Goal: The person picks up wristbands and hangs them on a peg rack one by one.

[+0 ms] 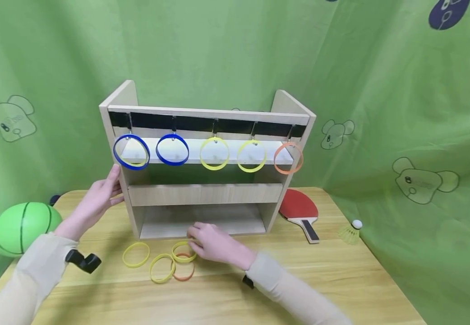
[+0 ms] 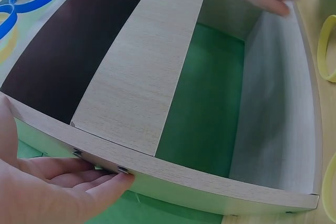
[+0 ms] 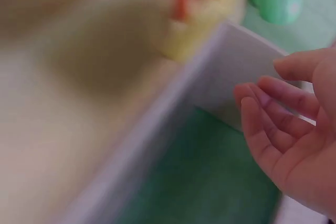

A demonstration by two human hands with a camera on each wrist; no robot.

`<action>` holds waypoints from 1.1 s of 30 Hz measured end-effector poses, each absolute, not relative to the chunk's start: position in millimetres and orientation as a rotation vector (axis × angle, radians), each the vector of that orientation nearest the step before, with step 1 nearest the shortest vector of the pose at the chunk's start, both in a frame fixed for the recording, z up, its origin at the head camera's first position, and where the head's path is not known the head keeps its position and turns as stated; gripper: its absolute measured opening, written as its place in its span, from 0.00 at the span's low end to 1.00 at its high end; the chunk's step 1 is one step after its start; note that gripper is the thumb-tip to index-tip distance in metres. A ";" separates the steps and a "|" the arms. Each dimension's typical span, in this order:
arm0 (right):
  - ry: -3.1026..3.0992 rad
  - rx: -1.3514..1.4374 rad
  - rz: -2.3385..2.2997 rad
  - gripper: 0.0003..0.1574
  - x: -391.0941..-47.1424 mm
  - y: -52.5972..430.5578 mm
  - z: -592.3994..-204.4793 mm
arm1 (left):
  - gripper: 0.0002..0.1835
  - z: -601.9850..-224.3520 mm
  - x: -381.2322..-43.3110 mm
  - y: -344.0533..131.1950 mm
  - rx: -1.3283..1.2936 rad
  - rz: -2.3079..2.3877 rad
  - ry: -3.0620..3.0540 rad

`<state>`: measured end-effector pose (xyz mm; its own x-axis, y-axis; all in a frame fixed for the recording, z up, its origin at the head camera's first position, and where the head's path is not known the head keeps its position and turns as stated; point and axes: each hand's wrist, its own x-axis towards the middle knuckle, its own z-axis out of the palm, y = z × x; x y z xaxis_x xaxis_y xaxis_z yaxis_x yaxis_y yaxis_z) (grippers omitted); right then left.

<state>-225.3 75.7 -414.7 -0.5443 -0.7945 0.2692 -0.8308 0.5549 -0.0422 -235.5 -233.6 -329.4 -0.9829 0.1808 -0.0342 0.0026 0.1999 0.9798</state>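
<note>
A pale wooden rack (image 1: pixel 206 195) stands on the table, with several hooks along its black front strip (image 1: pixel 194 123). From the hooks hang a blue ring (image 1: pixel 149 155) with a yellow one behind it, another blue ring (image 1: pixel 188 153), two yellow rings and an orange ring (image 1: pixel 302 159). My left hand (image 1: pixel 99 197) rests against the outside of the rack's left panel (image 2: pixel 210 182), fingers extended. Just above the loose rings by the rack's base is my right hand (image 1: pixel 214 243); its fingers (image 3: pixel 283 98) are loosely bent, holding nothing.
Several yellow rings, among them one ring (image 1: pixel 125 258) lying apart, and an orange ring (image 1: pixel 184 279) lie on the table in front. A green ball (image 1: pixel 9 230) sits at left. To the right lie a red paddle (image 1: pixel 297 204) and a shuttlecock (image 1: pixel 350 232). Green curtains (image 1: pixel 218 54) surround the table.
</note>
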 end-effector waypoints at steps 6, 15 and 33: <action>-2.777 1.241 0.320 0.05 -232.1 78.1 -448.2 | 0.52 -332.6 -237.4 -234.3 0.170 1.890 2.313; -2.916 1.174 0.513 0.08 -246.8 74.8 -459.0 | 0.52 -330.6 -237.6 -234.7 0.176 1.900 2.316; -2.869 1.187 0.683 0.04 -244.7 71.6 -440.7 | 0.52 -331.2 -237.2 -234.2 0.162 1.888 2.326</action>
<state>-244.7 71.6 -440.7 -0.7207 -0.6817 0.1264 -0.6656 0.6292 -0.4014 -237.2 -234.2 -331.2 -0.9842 0.1720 -0.0414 -0.0051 0.2064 0.9785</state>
